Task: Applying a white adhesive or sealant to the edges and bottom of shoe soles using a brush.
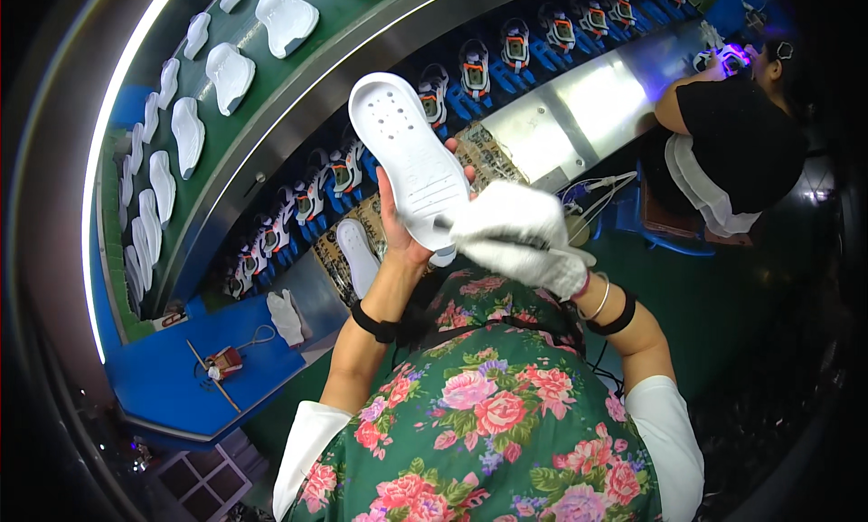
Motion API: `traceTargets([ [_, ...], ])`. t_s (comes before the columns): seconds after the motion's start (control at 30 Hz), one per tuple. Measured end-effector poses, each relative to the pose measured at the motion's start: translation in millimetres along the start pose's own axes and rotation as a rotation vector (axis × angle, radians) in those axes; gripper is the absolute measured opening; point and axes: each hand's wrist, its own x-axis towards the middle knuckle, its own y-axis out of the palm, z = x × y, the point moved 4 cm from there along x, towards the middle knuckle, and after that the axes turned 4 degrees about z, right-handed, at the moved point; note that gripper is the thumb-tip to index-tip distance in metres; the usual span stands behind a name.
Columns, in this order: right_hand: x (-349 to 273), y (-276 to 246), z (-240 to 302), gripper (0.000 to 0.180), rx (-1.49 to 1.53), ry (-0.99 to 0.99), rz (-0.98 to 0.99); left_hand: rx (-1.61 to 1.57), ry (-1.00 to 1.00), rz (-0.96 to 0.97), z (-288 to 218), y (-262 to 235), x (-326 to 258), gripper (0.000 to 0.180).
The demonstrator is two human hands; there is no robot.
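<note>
My bare left hand (395, 223) holds up a white shoe sole (411, 151) from beneath, its toe end pointing away. Small holes dot the sole's front and thin lines cross its middle. In a white knit glove, my right hand (517, 228) is closed over the heel end, slightly blurred. A small dark tip (442, 222) pokes out of the glove and meets the sole near its heel; the rest of that tool is hidden. Another white sole (358, 256) lies on the taped cardboard (334, 261) just beyond my left forearm.
A line of shoe uppers (475, 70) on blue holders curves past in front. Above it, a green belt (271, 74) carries several white soles. At left, a blue table (199, 364) bears a white glove (285, 317) and a small reddish-brown object (224, 364). A co-worker (737, 133) sits at right.
</note>
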Motion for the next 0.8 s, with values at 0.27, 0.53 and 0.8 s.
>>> traceTargets([
  [0.27,-13.0,18.8,17.1,0.025,0.022,-0.098,0.133,-0.040,-0.096,0.047,-8.9,-3.7,-0.8,0.090],
  [0.53,-12.4,12.7,4.3,0.019,0.021,-0.021,0.091,0.102,-0.152,0.129,-18.4,2.3,-1.1,0.084],
  [0.8,-18.7,8.2,-4.4,0.019,0.046,0.047,0.010,0.214,-0.220,0.129,-25.5,10.7,0.0,0.085],
])
